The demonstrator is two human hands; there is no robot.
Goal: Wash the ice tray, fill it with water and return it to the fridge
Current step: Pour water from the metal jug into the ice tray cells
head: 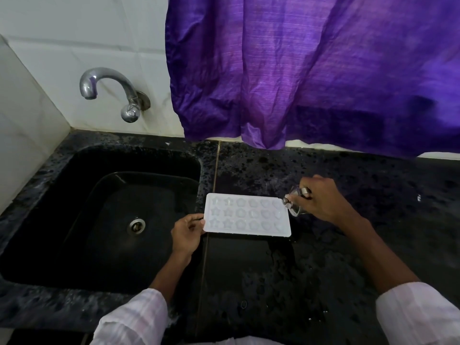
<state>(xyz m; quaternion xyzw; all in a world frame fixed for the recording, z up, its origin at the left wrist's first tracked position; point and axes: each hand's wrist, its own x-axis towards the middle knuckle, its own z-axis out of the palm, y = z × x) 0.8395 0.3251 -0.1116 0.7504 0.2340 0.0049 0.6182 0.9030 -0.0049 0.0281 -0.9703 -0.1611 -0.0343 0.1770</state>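
**White tray takes water from a tipped glass**

White and slightly see-through, the ice tray lies flat on the black speckled surface, with its left short edge just beside the right rim of the sink.

The left hand pinches that left edge between thumb and fingers, probably so the light tray cannot slide or tip while it is being filled. The right hand is curled round a small clear glass, tilted with its mouth down over the tray's far right corner. Pouring from a glass and not from the tap would give a gentler stream for such shallow hollows, and keeping the tray on the flat means nothing has to be carried level yet.

The tray is a rounded rectangle with three rows of six small moulds: stars towards the left, rounder flower-like shapes towards the right. I cannot tell how many hold water. The surface in front of it glistens with wet patches.
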